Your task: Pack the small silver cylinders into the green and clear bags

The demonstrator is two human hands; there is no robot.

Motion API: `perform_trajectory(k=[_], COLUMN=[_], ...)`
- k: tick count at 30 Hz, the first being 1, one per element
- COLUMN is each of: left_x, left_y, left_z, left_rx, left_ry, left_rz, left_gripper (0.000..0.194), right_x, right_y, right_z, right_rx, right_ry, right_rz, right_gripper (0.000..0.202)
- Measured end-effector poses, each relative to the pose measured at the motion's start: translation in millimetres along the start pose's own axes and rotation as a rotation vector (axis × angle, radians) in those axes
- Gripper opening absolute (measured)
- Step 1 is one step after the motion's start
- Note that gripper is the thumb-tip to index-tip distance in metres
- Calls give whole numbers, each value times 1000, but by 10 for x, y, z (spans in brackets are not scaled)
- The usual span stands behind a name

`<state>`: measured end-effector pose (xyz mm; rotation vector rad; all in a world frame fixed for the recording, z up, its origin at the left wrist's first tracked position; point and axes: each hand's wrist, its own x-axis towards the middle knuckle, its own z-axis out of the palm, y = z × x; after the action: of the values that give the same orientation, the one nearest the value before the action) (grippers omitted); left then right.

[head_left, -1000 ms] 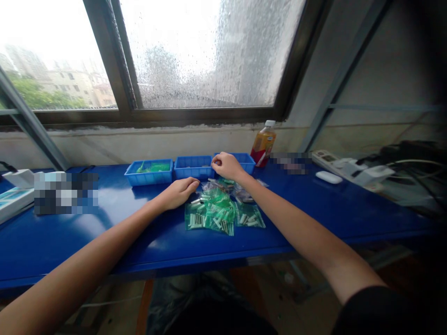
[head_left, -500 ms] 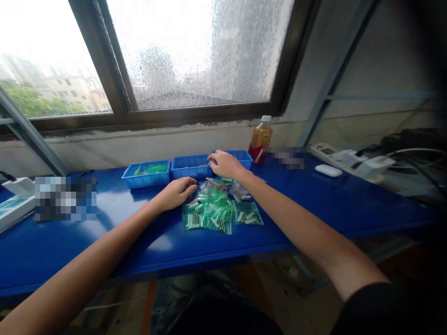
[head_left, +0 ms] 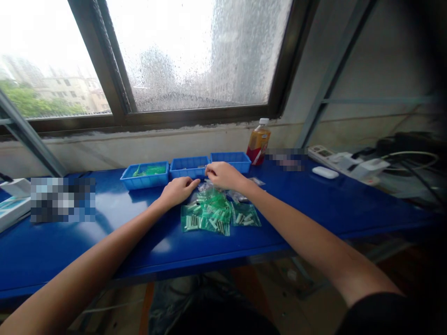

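The pile of green bags (head_left: 213, 215) lies on the blue bench (head_left: 296, 209), between the person's forearms, with short pale pieces and thin, metallic-looking rods showing through the plastic. Clear bags (head_left: 240, 195) lie behind and to the right of the green ones, partly covered by the right hand (head_left: 224, 176). That hand hangs over the back of the pile, its fingertips just beside the front right corner of the middle tray (head_left: 185, 173); its grip is drawn nearly to a pinch, and I cannot tell whether anything is between the fingertips. The left hand (head_left: 177, 190) rests low at the left edge of the pile, thumb stretched toward the bags; its fingers are bent and partly hidden, so I cannot tell how far its grip is open or whether it has hold of anything. The 3 blue trays stand in a row along the back: the left tray (head_left: 146, 182) contains more green plastic, the middle tray has small items too indistinct to name, and the right tray (head_left: 240, 167) sits near a white-capped bottle (head_left: 257, 146). A white case (head_left: 325, 172) lies farther right, near a power strip (head_left: 321, 152).
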<state>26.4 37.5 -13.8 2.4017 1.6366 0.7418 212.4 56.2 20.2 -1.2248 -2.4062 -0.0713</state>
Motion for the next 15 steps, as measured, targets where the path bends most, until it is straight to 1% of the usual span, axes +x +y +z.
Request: perform_trajectory(k=[2,4,6,8,10,12,14,15], left_x=[12,48,84,92,61,-1,-72,-104], left_y=[12,12,2,-12,-19,-9,22,44], left_z=[23,56,78,64,4,-88,-181,-217], left_rx=[-8,-41,-136,-260,-339,-330,-255,-210], left_ry=[23,14,-20,-10,91,242,360,391], left_rz=[-86,-140,-162,-164,-141,-73,28,85], left_gripper=[40,31,25,24,23,19,16,16], right_x=[-22,-32,-34,-28,-14,8,32,42], right_y=[-95,-168,-204,-213,-214,-224,-246,-260], right_z=[45,92,120,122,103,79,63,60], right_rx=[-17,-42,-25,42,130,264,477,597], right_ry=[-86,-138,-134,-85,-25,-6,-50,-85], right_rz=[-30,-51,-45,-7,38,91,177,223], right_gripper=[18,17,18,16,17,32,50,56])
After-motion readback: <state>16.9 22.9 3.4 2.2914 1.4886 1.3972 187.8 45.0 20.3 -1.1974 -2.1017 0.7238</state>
